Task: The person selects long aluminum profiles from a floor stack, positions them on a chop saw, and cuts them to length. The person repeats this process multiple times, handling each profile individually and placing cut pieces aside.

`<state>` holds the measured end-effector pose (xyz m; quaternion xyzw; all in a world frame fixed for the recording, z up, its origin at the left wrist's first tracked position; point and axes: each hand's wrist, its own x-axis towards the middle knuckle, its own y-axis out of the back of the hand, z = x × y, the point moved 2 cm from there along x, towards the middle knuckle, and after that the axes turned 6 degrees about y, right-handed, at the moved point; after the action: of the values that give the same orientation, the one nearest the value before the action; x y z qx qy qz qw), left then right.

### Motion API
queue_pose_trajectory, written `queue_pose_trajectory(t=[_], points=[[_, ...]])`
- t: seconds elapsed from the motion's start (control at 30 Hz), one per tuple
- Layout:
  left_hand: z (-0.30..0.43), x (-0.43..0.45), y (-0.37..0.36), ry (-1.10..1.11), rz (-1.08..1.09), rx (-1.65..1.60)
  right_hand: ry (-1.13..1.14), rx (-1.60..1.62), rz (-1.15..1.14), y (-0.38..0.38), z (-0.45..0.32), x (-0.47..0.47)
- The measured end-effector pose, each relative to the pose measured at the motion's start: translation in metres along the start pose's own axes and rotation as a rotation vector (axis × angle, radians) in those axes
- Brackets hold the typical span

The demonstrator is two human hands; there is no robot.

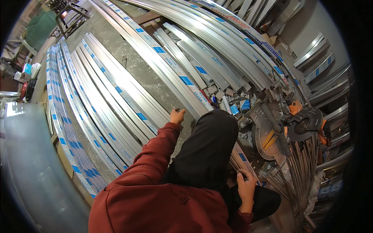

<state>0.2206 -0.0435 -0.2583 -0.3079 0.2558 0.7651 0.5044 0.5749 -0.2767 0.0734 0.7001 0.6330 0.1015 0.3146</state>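
Note:
My left hand (pixel 177 116) reaches forward at the end of a red sleeve, its fingers partly curled, over the concrete floor beside a bundle of long aluminium profiles (pixel 128 102). Whether it holds anything small I cannot tell. My right hand (pixel 246 186) is near my bent leg in black trousers, thumb and fingers close together, by the end of a profile with blue-marked film (pixel 242 156); whether it grips something is unclear. Another run of film-wrapped profiles (pixel 174 72) passes between the two sides and under my raised knee.
A mitre saw with an orange handle (pixel 303 125) stands at the right. Short profile offcuts (pixel 201 58) and scraps lie ahead of it. More long profiles (pixel 230 43) stretch behind these. A large glass-like sheet (pixel 32 163) is at the left, and a metal stand (pixel 68 17) at the far left.

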Motion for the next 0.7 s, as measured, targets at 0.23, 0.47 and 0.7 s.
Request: queue_pose_trajectory(t=[0.23,0.47,0.7], points=[[-0.012,-0.039,0.014,0.114,-0.046,-0.165,-0.009,-0.037,0.040,0.004,0.027,-0.009],[-0.017,-0.051,0.062,0.071,-0.078,-0.235,0.016,0.023,0.062,0.012,0.039,-0.019],[-0.032,-0.078,0.097,-0.200,0.048,0.233,0.062,-0.073,0.053,0.011,0.050,-0.034]])
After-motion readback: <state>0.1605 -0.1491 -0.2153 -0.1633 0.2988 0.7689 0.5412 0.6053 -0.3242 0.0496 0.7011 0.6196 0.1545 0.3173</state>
